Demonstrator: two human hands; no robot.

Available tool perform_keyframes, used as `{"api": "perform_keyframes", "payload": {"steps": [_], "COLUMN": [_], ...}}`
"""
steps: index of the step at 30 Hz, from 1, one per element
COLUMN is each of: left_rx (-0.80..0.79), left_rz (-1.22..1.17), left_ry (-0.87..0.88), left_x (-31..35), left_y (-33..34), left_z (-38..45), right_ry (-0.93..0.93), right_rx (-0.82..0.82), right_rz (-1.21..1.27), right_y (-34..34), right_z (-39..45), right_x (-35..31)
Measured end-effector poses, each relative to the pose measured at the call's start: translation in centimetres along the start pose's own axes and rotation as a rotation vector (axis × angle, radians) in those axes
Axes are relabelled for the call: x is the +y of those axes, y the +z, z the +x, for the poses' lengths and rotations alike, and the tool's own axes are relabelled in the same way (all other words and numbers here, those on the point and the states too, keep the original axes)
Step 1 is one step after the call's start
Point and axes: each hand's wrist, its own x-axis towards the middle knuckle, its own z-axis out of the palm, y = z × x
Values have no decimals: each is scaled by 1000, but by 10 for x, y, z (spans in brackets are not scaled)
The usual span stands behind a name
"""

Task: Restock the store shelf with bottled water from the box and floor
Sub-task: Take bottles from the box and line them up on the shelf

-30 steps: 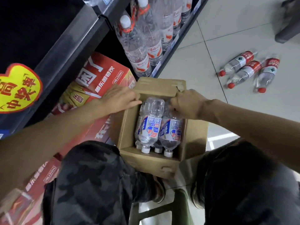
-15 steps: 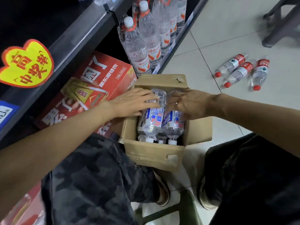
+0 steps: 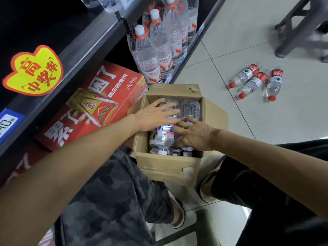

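Reaching into open brown cardboard box [image 3: 165,170], left hand [image 3: 156,116] w/ fingers spread flat on clear plastic water bottles [image 3: 164,137]; right hand [image 3: 193,133] likewise, fingertips touching.

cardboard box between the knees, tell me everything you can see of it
The cardboard box is plain brown corrugated card, standing on the tiled floor between the person's feet, beside the red drinks carton under the shelf. Its top flaps are folded open, with torn tape scraps on the far and near flaps. Inside lie clear water bottles with blue and white labels, white caps pointing toward the person. The left hand and right hand both reach in and rest on the bottles.
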Motion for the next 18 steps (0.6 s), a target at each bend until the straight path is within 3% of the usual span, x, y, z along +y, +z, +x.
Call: {"api": "perform_keyframes", "payload": {"steps": [7,11,14,18], "left_rx": [-21,130,227,242], "left_rz": [5,-42,-232,-549], "left_ry": [-21,-52,-69,-178], "left_x": [-11,-16,-19,-23], "left_y": [-1,-7,-7,-6], "left_z": [-12,-30,-41,-49], "right_ry": [-46,-81,-105,-77], "right_rx": [34,82,141,246], "right_rz": [22,10,3,156], "right_y": [9,6,7,-5], "right_z": [-13,-24,-30,-31], "right_x": [11,19,26,35]}}
